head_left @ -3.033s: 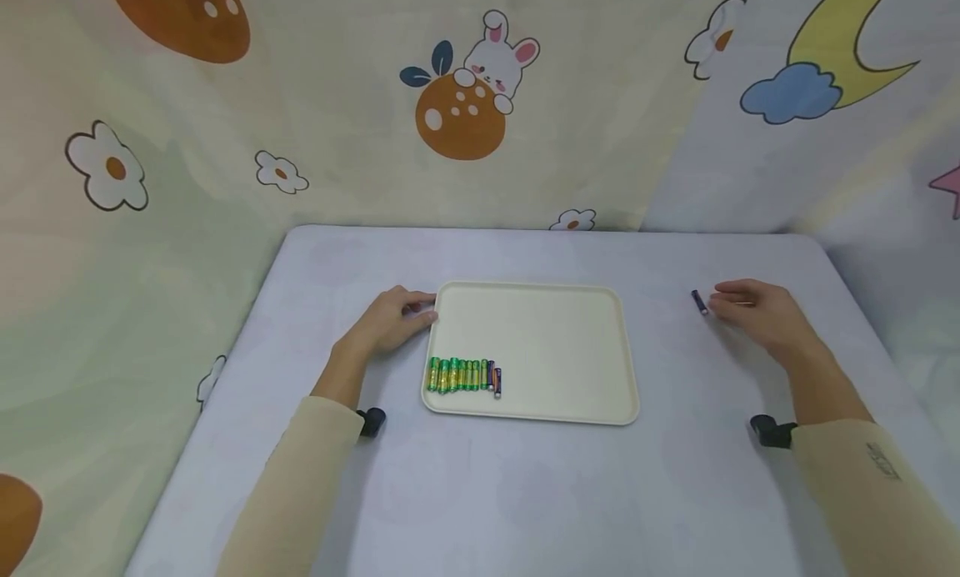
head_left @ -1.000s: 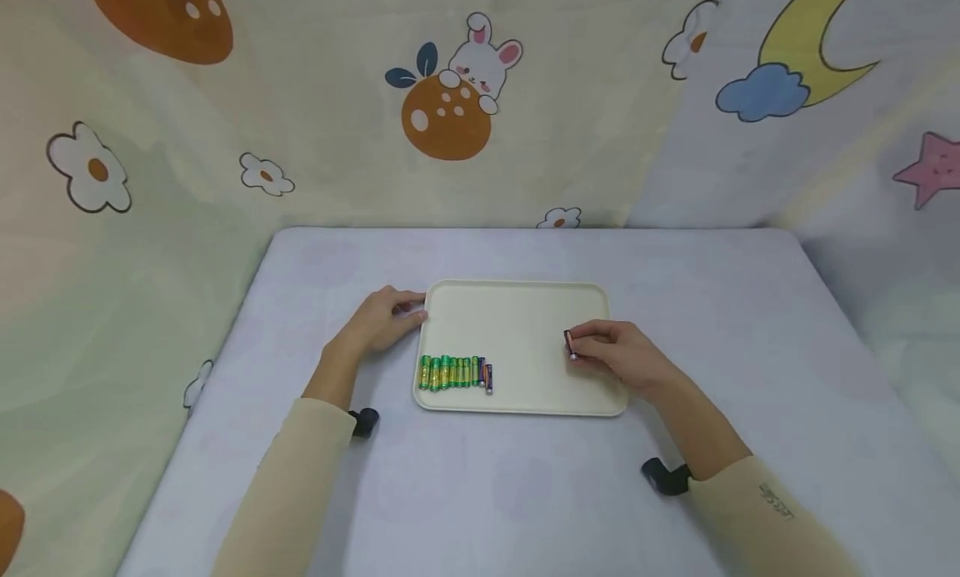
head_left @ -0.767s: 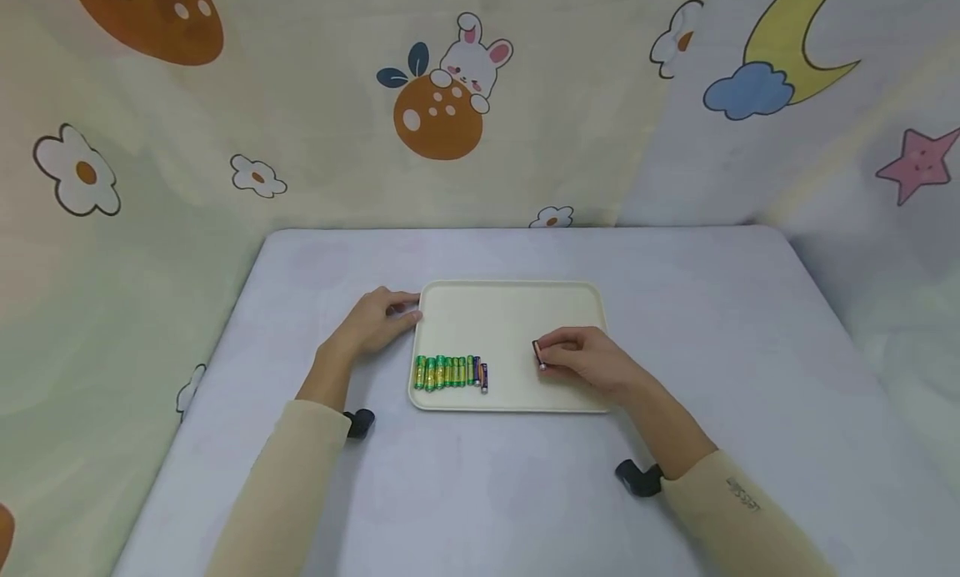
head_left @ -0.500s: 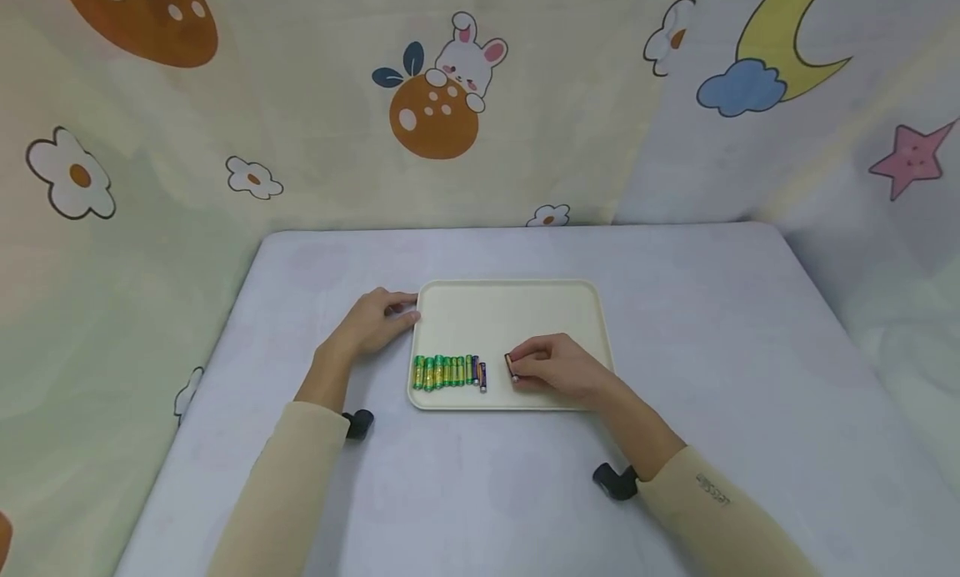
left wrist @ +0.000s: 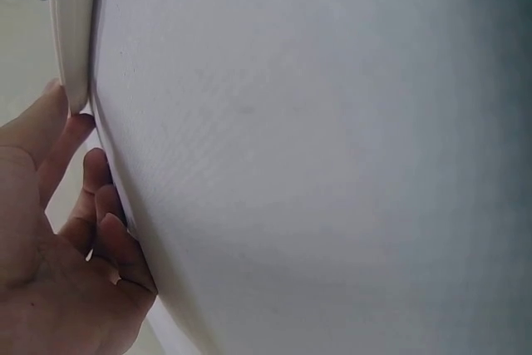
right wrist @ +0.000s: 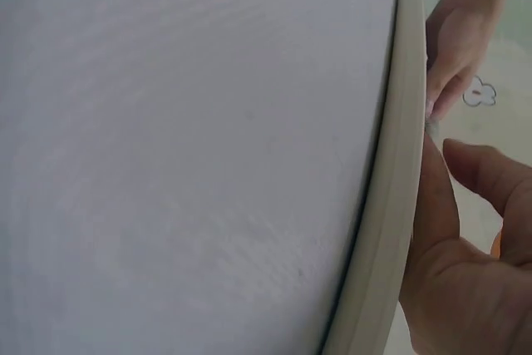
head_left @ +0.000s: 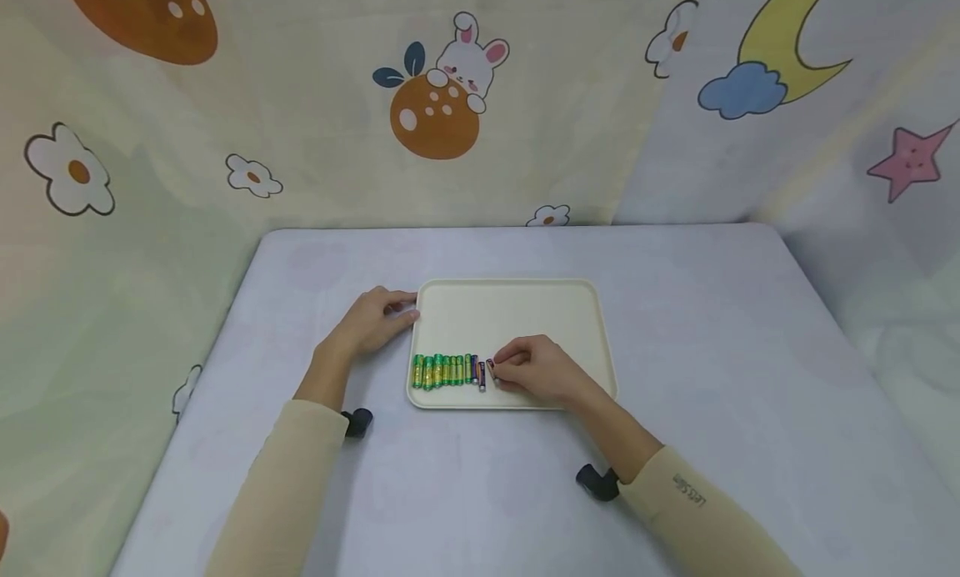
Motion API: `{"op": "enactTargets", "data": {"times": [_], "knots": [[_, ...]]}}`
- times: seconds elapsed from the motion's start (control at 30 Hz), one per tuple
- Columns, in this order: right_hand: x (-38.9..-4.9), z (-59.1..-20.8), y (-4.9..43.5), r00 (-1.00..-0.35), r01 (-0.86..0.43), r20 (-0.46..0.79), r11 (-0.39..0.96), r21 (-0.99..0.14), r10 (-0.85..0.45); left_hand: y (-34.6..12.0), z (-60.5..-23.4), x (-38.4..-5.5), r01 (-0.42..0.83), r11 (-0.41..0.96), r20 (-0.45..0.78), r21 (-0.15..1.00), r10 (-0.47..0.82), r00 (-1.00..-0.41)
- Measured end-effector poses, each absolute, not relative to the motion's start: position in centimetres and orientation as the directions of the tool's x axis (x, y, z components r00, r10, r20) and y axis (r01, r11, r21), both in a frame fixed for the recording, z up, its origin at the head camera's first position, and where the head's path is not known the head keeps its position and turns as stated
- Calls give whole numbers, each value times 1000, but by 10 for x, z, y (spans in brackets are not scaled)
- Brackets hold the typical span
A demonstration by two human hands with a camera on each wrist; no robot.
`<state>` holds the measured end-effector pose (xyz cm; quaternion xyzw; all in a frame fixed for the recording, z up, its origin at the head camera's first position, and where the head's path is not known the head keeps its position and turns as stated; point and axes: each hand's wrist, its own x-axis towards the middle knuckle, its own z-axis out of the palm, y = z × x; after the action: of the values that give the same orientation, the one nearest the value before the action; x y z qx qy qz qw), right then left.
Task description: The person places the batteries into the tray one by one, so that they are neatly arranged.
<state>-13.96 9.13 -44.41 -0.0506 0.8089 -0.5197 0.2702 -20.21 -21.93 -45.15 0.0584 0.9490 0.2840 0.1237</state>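
My right hand [head_left: 536, 368] is over the tray in the head view, with a small dark battery [head_left: 492, 371] pinched at its fingertips. The battery tilts slightly, just right of a row of batteries. That row holds several green-and-gold batteries [head_left: 438, 371] and, at its right end, two dark ones [head_left: 482, 376]. All lie side by side along the front left of the cream tray [head_left: 525, 293]. My left hand [head_left: 367, 323] rests its thumb and index fingertips against the tray's left rim. In the right wrist view, the tray wall [right wrist: 386, 189] hides the batteries.
A pale cloth covers the table [head_left: 697, 310] under the tray. Behind it hangs a printed curtain [head_left: 570, 102] with a rabbit, flowers and a moon. Dark wrist cameras [head_left: 597, 482] sit by both cuffs.
My right hand has picked up the battery from the table at the right and carried it left over the tray to the row's right end. My left hand stays at the rim.
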Motion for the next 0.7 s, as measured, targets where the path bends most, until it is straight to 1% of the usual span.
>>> {"op": "enactTargets", "data": {"times": [0.27,0.5,0.7], "knots": [[-138,-444,98,-852,131,-357,505,-853,-382,-219,-456,-201,45,826,-204,562,191,-960],[-137,-437,106,-870,16,-303,592,-806,-389,-219,-455,-202,34,830,-204,557,176,-963],[-139,-436,114,-881,-41,-251,593,-804,-402,-220,-452,-204,39,835,-203,549,179,-963]]}}
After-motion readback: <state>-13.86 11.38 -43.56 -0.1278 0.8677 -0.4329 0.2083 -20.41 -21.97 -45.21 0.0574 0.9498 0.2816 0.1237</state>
